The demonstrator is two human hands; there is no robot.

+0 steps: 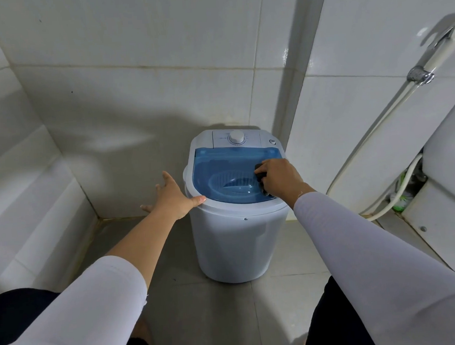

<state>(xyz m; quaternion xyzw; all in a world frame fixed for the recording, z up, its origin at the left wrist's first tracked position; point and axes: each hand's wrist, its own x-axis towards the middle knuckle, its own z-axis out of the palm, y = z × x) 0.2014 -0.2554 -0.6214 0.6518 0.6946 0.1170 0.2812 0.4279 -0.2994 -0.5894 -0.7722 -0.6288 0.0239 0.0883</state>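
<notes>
washer body [239,246] white | lid [220,167] translucent blue | cloth [260,174] black | sleeves [358,244] white

white tiled walls [135,71] meet in a corner at rear left, and the grout lines are discoloured. the floor [216,319] is grey tile. at right, a thin white hose [373,136] runs down the wall from a chrome fitting [419,75]. a white fixture [447,172] stands at far right, with a round cap [422,228] on its base. beside it lie a thicker white hose [391,206] and a green item [398,207], partly hidden.
</notes>
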